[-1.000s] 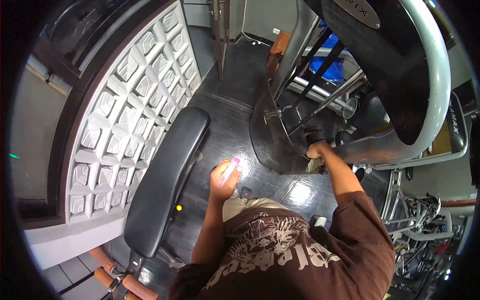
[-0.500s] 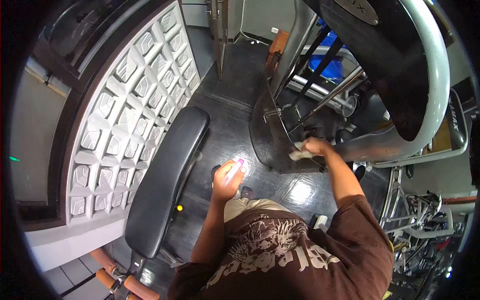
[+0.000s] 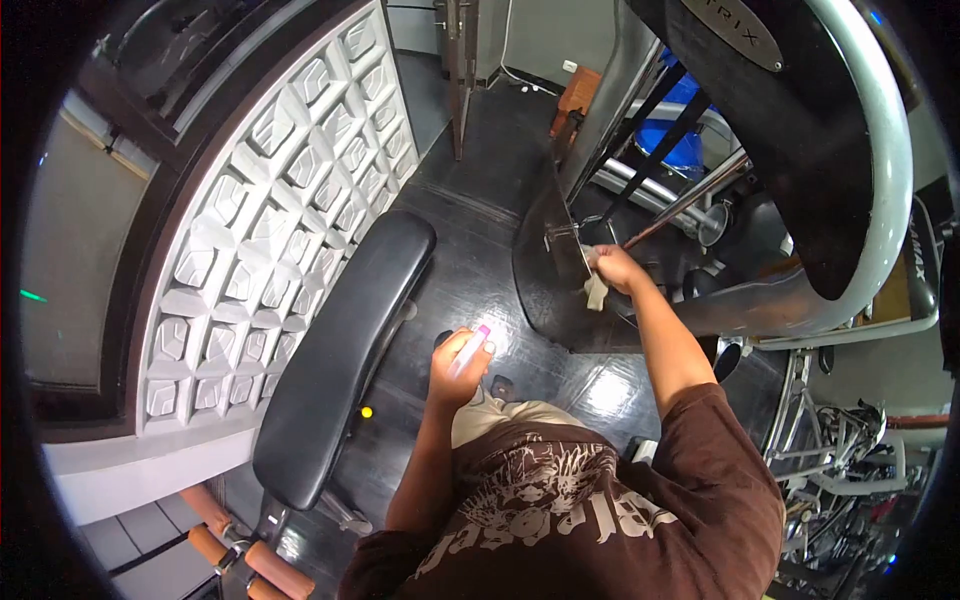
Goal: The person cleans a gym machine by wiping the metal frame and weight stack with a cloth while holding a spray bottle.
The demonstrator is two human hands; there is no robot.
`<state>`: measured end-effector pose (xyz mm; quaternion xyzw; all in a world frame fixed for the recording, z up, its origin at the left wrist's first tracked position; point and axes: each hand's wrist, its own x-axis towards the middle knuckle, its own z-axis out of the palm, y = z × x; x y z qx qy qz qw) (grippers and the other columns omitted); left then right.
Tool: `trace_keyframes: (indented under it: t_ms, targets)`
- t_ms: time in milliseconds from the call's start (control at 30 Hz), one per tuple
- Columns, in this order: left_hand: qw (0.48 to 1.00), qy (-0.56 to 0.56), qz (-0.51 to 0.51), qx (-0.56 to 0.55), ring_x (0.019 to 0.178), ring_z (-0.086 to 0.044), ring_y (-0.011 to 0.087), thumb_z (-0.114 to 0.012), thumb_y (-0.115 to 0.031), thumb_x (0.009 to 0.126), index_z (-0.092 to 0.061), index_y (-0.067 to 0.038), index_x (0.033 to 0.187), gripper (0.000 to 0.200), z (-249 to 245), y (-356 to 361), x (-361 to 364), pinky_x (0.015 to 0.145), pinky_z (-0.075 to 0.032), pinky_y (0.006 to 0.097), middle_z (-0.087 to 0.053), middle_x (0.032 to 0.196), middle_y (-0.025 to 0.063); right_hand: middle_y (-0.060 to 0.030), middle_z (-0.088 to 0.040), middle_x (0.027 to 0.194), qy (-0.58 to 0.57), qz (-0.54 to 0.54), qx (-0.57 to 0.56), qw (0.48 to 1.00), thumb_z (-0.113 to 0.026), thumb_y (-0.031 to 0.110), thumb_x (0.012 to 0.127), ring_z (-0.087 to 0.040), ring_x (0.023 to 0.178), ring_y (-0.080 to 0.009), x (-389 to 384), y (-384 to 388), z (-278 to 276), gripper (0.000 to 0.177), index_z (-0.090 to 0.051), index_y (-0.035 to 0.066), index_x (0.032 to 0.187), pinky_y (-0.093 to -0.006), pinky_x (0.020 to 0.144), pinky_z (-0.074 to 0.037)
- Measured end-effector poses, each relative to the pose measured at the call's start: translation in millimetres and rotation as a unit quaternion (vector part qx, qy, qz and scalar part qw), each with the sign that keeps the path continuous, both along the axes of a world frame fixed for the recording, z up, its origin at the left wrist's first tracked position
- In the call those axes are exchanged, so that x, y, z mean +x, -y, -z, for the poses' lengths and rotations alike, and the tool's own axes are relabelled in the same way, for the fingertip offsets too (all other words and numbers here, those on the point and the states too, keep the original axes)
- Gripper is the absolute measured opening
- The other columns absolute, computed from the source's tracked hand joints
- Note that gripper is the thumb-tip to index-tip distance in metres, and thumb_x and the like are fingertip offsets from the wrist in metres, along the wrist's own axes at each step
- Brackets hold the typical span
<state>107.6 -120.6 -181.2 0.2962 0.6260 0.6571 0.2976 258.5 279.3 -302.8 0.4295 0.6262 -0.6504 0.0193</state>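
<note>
My left hand [image 3: 452, 378] is wrapped round a small whitish bottle with a pink top [image 3: 469, 352], held in front of my body above the dark floor. My right hand [image 3: 620, 268] reaches forward and pinches a cream cloth [image 3: 596, 293], part of which hangs below the fingers. Cloth and fingers are at the upper edge of the curved black panel [image 3: 545, 275] of a gym machine. Whether the cloth presses on that edge is hard to tell.
A long black padded bench [image 3: 345, 350] stands to my left, before a white patterned wall panel [image 3: 290, 220]. The machine's thick grey tube frame [image 3: 885, 150] curves at the right. Orange foam rollers [image 3: 280, 570] are at the lower left, and metal gym equipment [image 3: 850, 450] is at the right.
My right hand has moved up and away along the black panel's edge with the cloth. The left hand keeps its grip on the bottle, and the view has shifted slightly.
</note>
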Motion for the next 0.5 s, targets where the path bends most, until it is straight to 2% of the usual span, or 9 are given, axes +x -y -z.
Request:
trace_keyframes:
  t_ms: [33,133,167,267,333,367,400,500]
  targets:
    - [1.0,0.004,0.001,-0.001,0.061,-0.055,0.0111,-0.066,-0.002,0.089,-0.061,0.0,0.078,0.012,-1,0,1,0.056,-0.042,0.0284,-0.056,0.072,0.004,-0.008,-0.072,0.094,-0.036,0.063,-0.03,0.997,-0.062,0.015,0.095,-0.066,0.083,-0.0185,-7,11,-17,0.022,-0.07,0.0,0.109,-0.036,0.071,-0.051]
    - [1.0,-0.001,0.005,-0.012,0.061,-0.055,0.0117,-0.066,-0.004,0.089,-0.061,-0.001,0.076,0.014,-4,-2,-4,0.056,-0.043,0.0294,-0.056,0.072,0.004,-0.0064,-0.071,0.095,-0.026,0.086,0.018,0.996,-0.062,0.018,0.097,-0.066,0.084,-0.0175,-8,26,-25,0.021,-0.07,0.002,0.108,-0.0353,0.073,-0.051]
    - [1.0,0.004,0.006,-0.014,0.061,-0.054,0.0118,-0.066,-0.005,0.089,-0.061,-0.001,0.076,0.014,-4,-3,-5,0.056,-0.043,0.0296,-0.056,0.072,0.0039,-0.0067,-0.071,0.098,-0.033,0.094,-0.031,0.995,-0.059,0.02,0.098,-0.066,0.087,-0.0182,-1,31,-28,0.024,-0.069,0.002,0.11,-0.0343,0.077,-0.052]
    - [1.0,0.008,0.02,-0.009,0.061,-0.055,0.0117,-0.066,-0.005,0.089,-0.061,-0.001,0.076,0.014,0,-7,-14,0.056,-0.043,0.0297,-0.057,0.072,0.0038,-0.0059,-0.071,0.102,0.057,0.058,-0.07,0.994,-0.056,0.016,0.096,-0.067,0.091,-0.0203,43,34,-19,0.026,-0.07,0.006,0.115,-0.0338,0.081,-0.052]
    - [1.0,0.013,0.028,-0.006,0.061,-0.055,0.011,-0.066,-0.005,0.09,-0.062,0.0,0.08,0.012,1,-12,-22,0.056,-0.044,0.0287,-0.057,0.074,0.0038,-0.01,-0.073,0.104,0.058,-0.06,-0.067,0.994,-0.057,0.019,0.091,-0.069,0.094,-0.0237,94,12,7,0.027,-0.073,0.009,0.111,-0.0381,0.081,-0.053]
    - [0.999,0.02,0.033,-0.008,0.061,-0.056,0.0103,-0.065,-0.005,0.09,-0.063,0.001,0.083,0.01,-1,-13,-25,0.056,-0.045,0.0276,-0.057,0.076,0.0038,-0.0138,-0.074,0.106,0.208,-0.185,0.07,0.958,-0.059,0.022,0.087,-0.07,0.095,-0.0265,97,10,-19,0.03,-0.074,0.008,0.109,-0.0402,0.082,-0.054]
    - [0.999,0.028,0.039,-0.011,0.061,-0.057,0.0096,-0.065,-0.005,0.091,-0.063,0.002,0.086,0.009,-2,-14,-28,0.056,-0.046,0.0266,-0.058,0.078,0.0039,-0.0175,-0.074,0.107,0.345,-0.299,0.202,0.866,-0.06,0.025,0.084,-0.07,0.097,-0.0293,96,14,-55,0.033,-0.075,0.007,0.107,-0.0422,0.083,-0.054]
    - [0.998,0.0,0.063,-0.008,0.062,-0.057,0.0097,-0.065,-0.004,0.091,-0.063,0.002,0.087,0.008,5,-19,-45,0.056,-0.046,0.0267,-0.057,0.077,0.004,-0.0237,-0.072,0.111,0.478,-0.366,0.241,0.762,-0.061,0.029,0.079,-0.07,0.1,-0.0337,104,12,-61,0.041,-0.074,0.0,0.106,-0.0437,0.084,-0.054]
